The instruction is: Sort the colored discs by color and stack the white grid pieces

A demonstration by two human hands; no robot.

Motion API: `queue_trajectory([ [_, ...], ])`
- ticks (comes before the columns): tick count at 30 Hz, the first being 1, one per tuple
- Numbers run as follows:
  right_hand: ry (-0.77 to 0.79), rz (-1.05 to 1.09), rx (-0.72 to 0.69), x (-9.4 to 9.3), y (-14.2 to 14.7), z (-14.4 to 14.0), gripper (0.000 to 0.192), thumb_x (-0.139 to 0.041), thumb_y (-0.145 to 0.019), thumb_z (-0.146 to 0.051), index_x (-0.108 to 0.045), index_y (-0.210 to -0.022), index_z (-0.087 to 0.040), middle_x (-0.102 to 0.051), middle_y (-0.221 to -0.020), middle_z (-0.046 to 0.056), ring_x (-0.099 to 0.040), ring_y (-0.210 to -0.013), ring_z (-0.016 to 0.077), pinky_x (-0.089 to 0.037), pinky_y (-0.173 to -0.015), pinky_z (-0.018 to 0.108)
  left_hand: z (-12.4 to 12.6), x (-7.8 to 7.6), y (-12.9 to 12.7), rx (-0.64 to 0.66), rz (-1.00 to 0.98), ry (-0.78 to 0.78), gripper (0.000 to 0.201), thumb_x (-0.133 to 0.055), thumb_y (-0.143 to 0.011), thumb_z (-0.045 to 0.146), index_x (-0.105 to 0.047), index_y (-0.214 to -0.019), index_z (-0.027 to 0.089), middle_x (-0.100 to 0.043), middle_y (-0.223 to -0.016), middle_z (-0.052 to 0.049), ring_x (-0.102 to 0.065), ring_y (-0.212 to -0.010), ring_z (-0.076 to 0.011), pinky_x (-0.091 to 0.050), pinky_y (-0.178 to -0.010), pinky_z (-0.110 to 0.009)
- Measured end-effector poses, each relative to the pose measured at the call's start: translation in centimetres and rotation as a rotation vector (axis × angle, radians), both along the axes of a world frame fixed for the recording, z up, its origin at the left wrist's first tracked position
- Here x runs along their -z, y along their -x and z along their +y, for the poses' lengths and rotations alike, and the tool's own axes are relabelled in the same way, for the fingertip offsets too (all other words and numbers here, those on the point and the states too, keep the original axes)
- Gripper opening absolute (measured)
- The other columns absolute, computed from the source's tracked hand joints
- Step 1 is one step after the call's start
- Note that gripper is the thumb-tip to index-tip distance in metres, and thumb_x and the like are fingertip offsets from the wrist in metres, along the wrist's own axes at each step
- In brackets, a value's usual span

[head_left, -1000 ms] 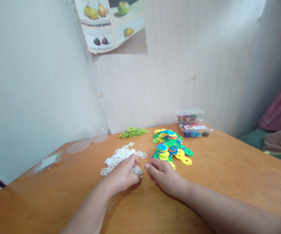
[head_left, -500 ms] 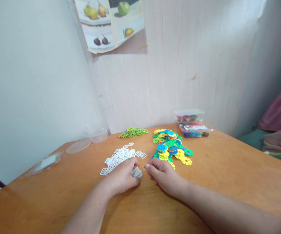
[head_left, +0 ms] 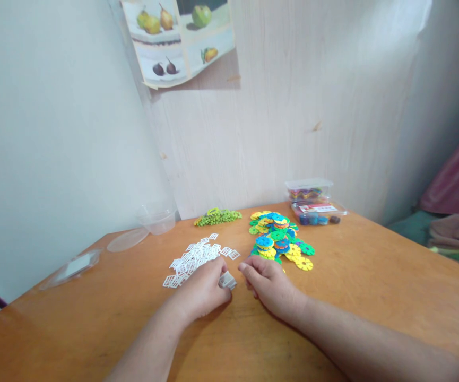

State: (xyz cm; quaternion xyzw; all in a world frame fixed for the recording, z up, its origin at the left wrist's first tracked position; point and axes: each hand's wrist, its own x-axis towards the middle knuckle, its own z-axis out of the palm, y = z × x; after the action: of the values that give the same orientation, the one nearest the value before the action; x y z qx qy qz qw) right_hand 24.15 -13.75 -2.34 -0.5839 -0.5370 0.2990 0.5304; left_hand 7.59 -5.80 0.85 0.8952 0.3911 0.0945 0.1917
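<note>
While the table (head_left: 229,339) bears a heap of white lattice pieces (head_left: 194,259), colored discs (head_left: 278,235) lie right of that heap. Left hand (head_left: 205,289) at heap's near side, right hand (head_left: 268,280) curled near-right of heap, whether pinching anything cannot tell; between them, gripped in the left's fingers, a small white stack (head_left: 227,280).

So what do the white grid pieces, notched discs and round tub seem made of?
White grid pieces: probably matte plastic, thin and uniform. Notched discs: likely plastic, brightly and evenly coloured. Round tub: apparently clear, smooth plastic, with the background showing through.
</note>
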Motion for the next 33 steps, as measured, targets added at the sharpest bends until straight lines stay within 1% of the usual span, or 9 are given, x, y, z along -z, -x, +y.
queue_trajectory([
  [4,-0.019,0.005,0.023,0.1,-0.1,0.2,0.031,-0.048,-0.089,-0.044,-0.053,-0.07,-0.02,-0.052,-0.058,-0.003,-0.045,-0.052,0.0113,-0.034,-0.049,0.023,-0.2,0.3,-0.6,-0.008,-0.02,-0.029,0.018,-0.056,-0.069,0.019,-0.05,-0.086,0.022,-0.058,-0.075,0.001,-0.05,-0.066,-0.014,-0.025,-0.055,-0.025],
  [10,-0.018,-0.02,0.026,0.2,-0.2,0.1,0.03,-0.048,-0.089,-0.041,-0.053,-0.069,-0.02,-0.051,-0.057,-0.003,-0.045,-0.052,0.0114,-0.034,-0.05,0.024,-0.3,0.0,-0.7,-0.035,-0.003,-0.025,0.018,-0.056,-0.068,0.018,-0.049,-0.083,0.022,-0.057,-0.073,0.001,-0.05,-0.065,-0.0142,-0.024,-0.053,-0.025],
  [16,-0.018,-0.032,0.014,0.3,-0.2,0.2,0.029,-0.048,-0.09,-0.041,-0.055,-0.072,-0.019,-0.05,-0.057,-0.003,-0.045,-0.053,0.0114,-0.034,-0.05,0.024,0.1,0.2,-0.1,-0.001,0.002,-0.042,0.015,-0.057,-0.07,0.021,-0.051,-0.084,0.022,-0.057,-0.074,0.001,-0.051,-0.066,-0.0146,-0.024,-0.054,-0.025],
  [21,0.007,-0.035,0.01,0.0,-0.1,-0.1,0.027,-0.048,-0.089,-0.039,-0.056,-0.073,-0.019,-0.05,-0.058,-0.003,-0.046,-0.054,0.0116,-0.035,-0.051,0.024,0.2,0.3,0.0,0.03,-0.017,-0.052,0.014,-0.057,-0.073,0.025,-0.053,-0.086,0.022,-0.059,-0.077,0.0,-0.051,-0.068,-0.0147,-0.026,-0.055,-0.025],
  [24,0.006,-0.044,0.005,0.0,-0.1,-0.1,0.027,-0.049,-0.089,-0.039,-0.055,-0.073,-0.019,-0.05,-0.058,-0.003,-0.046,-0.054,0.0115,-0.035,-0.051,0.024,0.1,0.4,0.0,0.028,-0.027,-0.031,0.017,-0.06,-0.072,0.029,-0.054,-0.086,0.021,-0.06,-0.079,0.001,-0.052,-0.069,-0.0144,-0.028,-0.055,-0.024],
  [27,-0.015,-0.047,-0.003,0.2,-0.1,0.0,0.028,-0.048,-0.089,-0.04,-0.053,-0.072,-0.019,-0.05,-0.057,-0.003,-0.045,-0.054,0.0115,-0.034,-0.051,0.024,0.1,0.4,0.0,0.02,-0.034,0.008,0.027,-0.067,-0.069,0.038,-0.056,-0.088,0.022,-0.061,-0.079,0.002,-0.053,-0.068,-0.0144,-0.03,-0.055,-0.023],
  [30,-0.024,-0.046,-0.004,0.6,-0.1,0.1,0.029,-0.047,-0.09,-0.042,-0.053,-0.072,-0.02,-0.049,-0.057,-0.004,-0.044,-0.053,0.0114,-0.033,-0.05,0.023,0.5,-0.2,0.5,-0.008,-0.1,0.012,0.037,-0.068,-0.068,0.047,-0.058,-0.093,0.022,-0.063,-0.087,0.0,-0.056,-0.072,-0.0152,-0.035,-0.058,-0.023],
  [33,-0.001,-0.07,-0.007,0.8,-0.1,0.0,0.032,-0.046,-0.09,-0.044,-0.05,-0.07,-0.02,-0.047,-0.057,-0.004,-0.042,-0.053,0.011,-0.03,-0.049,0.023,2.0,-1.1,1.7,-0.113,-0.224,0.011,0.033,-0.062,-0.075,0.046,-0.059,-0.095,0.02,-0.064,-0.09,-0.002,-0.058,-0.075,-0.0155,-0.04,-0.061,-0.023],
])
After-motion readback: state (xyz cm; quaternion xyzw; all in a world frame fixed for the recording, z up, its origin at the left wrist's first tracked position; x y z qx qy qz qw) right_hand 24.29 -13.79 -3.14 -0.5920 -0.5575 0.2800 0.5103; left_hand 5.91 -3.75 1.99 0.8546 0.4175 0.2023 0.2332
